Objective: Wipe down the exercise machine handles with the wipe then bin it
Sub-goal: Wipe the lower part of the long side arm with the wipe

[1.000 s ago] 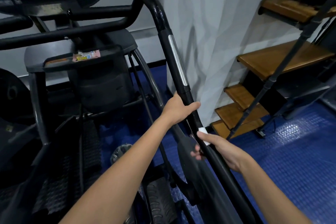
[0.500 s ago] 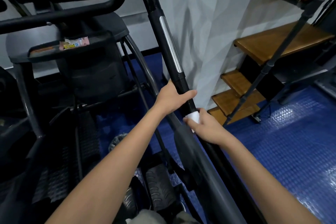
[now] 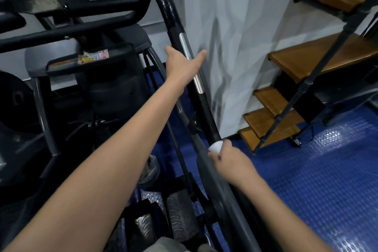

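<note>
Left hand [image 3: 182, 63] rests spread on elliptical handle [image 3: 185, 47]; right hand [image 3: 231, 161] pinches white wipe [image 3: 215, 146] against the bar lower down.

Both forearms are bare from the lower edge of the view up to the wrists, with no sleeves, watch, bands or gloves in sight. The left hand [image 3: 181, 65] and right hand [image 3: 231, 161] are bare too, with no rings to be seen. At the bottom centre a small patch of grey-beige clothing [image 3: 169, 245] shows between the arms
</note>
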A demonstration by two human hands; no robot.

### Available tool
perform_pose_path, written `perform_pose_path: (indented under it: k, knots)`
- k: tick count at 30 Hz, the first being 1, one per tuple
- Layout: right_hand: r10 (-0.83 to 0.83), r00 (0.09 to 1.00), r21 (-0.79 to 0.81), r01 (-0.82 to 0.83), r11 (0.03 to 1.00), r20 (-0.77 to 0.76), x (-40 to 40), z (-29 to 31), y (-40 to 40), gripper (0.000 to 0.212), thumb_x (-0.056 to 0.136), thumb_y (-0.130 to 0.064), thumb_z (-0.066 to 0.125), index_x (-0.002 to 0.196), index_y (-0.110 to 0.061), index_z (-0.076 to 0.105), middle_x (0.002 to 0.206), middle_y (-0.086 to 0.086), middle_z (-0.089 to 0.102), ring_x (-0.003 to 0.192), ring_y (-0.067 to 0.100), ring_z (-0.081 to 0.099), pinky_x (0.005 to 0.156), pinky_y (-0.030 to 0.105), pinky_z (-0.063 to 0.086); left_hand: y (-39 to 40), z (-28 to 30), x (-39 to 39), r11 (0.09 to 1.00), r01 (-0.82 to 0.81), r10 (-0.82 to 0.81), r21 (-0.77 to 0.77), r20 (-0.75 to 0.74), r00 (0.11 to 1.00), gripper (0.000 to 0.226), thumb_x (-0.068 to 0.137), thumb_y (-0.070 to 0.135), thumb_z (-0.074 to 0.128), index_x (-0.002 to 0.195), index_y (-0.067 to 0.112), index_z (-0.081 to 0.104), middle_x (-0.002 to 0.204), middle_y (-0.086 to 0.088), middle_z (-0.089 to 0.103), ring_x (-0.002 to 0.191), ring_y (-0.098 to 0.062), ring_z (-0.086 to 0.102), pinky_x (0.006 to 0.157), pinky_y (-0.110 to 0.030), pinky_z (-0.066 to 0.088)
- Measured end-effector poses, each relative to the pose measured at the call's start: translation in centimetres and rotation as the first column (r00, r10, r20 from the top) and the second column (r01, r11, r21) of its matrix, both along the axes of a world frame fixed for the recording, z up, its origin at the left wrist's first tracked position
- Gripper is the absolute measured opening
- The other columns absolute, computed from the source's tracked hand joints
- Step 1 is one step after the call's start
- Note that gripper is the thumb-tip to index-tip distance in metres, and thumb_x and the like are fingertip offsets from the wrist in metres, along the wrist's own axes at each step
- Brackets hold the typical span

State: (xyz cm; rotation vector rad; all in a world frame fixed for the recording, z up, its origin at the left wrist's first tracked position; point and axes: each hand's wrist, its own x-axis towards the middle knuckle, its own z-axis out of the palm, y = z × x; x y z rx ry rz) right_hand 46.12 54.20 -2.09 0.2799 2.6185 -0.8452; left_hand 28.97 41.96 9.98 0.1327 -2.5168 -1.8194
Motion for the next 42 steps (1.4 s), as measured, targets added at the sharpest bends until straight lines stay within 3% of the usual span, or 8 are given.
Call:
perform_pose_path:
  k: [5,10,19,21,26,31,36,42]
  knots:
    - [-0.033,0.996,0.049,0.038,0.998,-0.088,-1.7,-1.4,-1.1,0.07,0.101,-0.049,0.047,0.152,-0.009,0.02,0.125,0.012,0.061,0.108,0.028,0.061,0.077,0.034,0.044,0.2,-1.1,-2.1,0.989,-0.142,0.146,0.04,-0.132,0.98,0.028,0.092,0.02,0.065,0.108,0.012,0.044,0.081,0.005,0.052,0.061,-0.007,0.048,0.053,-0.017,0.044]
    - [-0.083,0.993,-0.422,0.041,0.906,-0.08,-4.4,-1.8,0.3,0.061,0.094,-0.05,0.064,0.139,-0.018,0.037,0.096,-0.003,0.072,0.083,0.003,0.067,0.065,0.016,0.048,0.1,-1.6,-2.3,0.99,-0.111,0.124,0.088,-0.162,0.979,0.025,0.088,0.015,0.064,0.101,0.014,0.044,0.078,0.003,0.052,0.058,-0.009,0.048,0.047,-0.017,0.045]
    - [-0.038,0.92,-0.896,0.388,0.216,0.389,-4.3,-1.0,1.9,0.023,0.098,-0.021,0.062,0.111,-0.002,0.057,0.094,0.014,0.069,0.086,0.023,0.072,0.08,0.032,0.059,-0.4,-2.0,-2.3,0.995,-0.059,0.069,0.08,-0.141,0.988,0.034,0.089,0.017,0.063,0.115,0.004,0.045,0.083,-0.001,0.052,0.066,-0.013,0.049,0.052,-0.024,0.046]
    - [-0.046,0.941,-0.896,0.334,0.292,0.336,-4.0,-0.8,1.8,0.026,0.098,-0.022,0.063,0.112,-0.002,0.055,0.092,0.014,0.069,0.087,0.022,0.072,0.08,0.03,0.058,-0.5,-1.9,-2.3,0.996,-0.059,0.068,0.073,-0.138,0.988,0.035,0.09,0.017,0.064,0.116,0.004,0.045,0.082,0.0,0.053,0.066,-0.013,0.05,0.051,-0.022,0.047]
    - [-0.079,0.996,-0.33,0.062,0.942,-0.039,-3.1,-0.7,0.4,0.052,0.098,-0.047,0.059,0.127,-0.012,0.035,0.098,0.006,0.069,0.083,0.014,0.065,0.063,0.028,0.047,-0.6,-1.5,-2.2,0.997,-0.061,0.068,0.055,-0.129,0.989,0.033,0.089,0.019,0.065,0.114,0.007,0.046,0.082,0.001,0.054,0.065,-0.012,0.052,0.055,-0.024,0.049]
    - [-0.086,0.977,-0.202,0.045,0.978,-0.195,-4.8,-2.0,-0.9,0.063,0.094,-0.05,0.063,0.13,-0.013,0.028,0.093,0.005,0.067,0.077,0.019,0.066,0.059,0.032,0.045,-0.3,-1.3,-1.9,0.997,-0.066,0.071,0.042,-0.121,0.99,0.031,0.089,0.021,0.063,0.111,0.011,0.044,0.082,-0.003,0.053,0.067,-0.014,0.051,0.059,-0.032,0.05]
    - [-0.007,0.994,-0.75,0.085,0.656,0.106,-6.1,-1.3,1.7,0.068,0.09,-0.032,0.076,0.133,-0.018,0.026,0.093,0.015,0.077,0.087,0.02,0.075,0.083,0.035,0.059,-0.2,-1.3,-1.8,0.995,-0.091,0.094,0.027,-0.122,0.988,0.029,0.09,0.021,0.063,0.111,0.012,0.045,0.083,0.0,0.053,0.067,-0.013,0.051,0.058,-0.027,0.049]
    - [0.005,0.94,-0.907,0.328,0.265,0.342,-5.4,-2.9,2.1,0.06,0.085,-0.017,0.078,0.132,-0.003,0.044,0.084,0.011,0.068,0.095,0.03,0.073,0.083,0.035,0.061,-0.2,-1.5,-1.9,0.996,-0.084,0.084,0.001,-0.129,0.988,0.032,0.093,0.022,0.062,0.118,0.013,0.044,0.087,0.002,0.053,0.07,-0.011,0.052,0.061,-0.024,0.048]
